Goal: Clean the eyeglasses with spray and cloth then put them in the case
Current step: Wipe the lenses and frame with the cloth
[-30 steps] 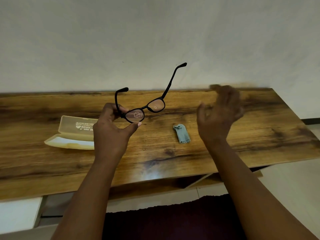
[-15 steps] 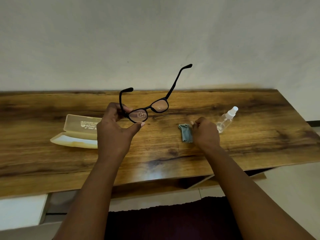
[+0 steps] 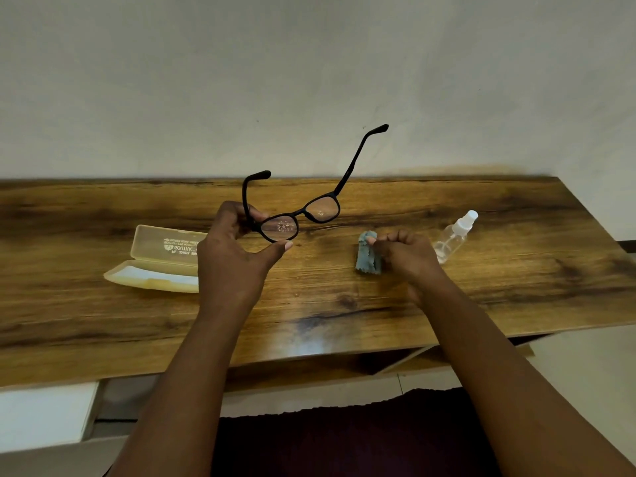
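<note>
Black-framed eyeglasses (image 3: 311, 210) with open temples hang above the wooden table (image 3: 516, 270); droplets dot both lenses. My left hand (image 3: 230, 259) grips them at the left lens and hinge, thumb under the rim. My right hand (image 3: 404, 254) pinches a small grey-blue cloth (image 3: 366, 259) between thumb and fingers, lifting it just off the tabletop. A clear spray bottle (image 3: 454, 235) with a white top lies on its side right of that hand. The cream eyeglass case (image 3: 158, 259) lies open at the left, partly behind my left hand.
A plain white wall rises behind the table. The table's right end sits near the frame's right side. Under its front edge there is a shelf, pale floor and a dark cloth on my lap.
My right hand came down from mid-air to the cloth and now pinches it, raising it slightly. The spray bottle it had hidden shows on the table. My left hand keeps the glasses steady.
</note>
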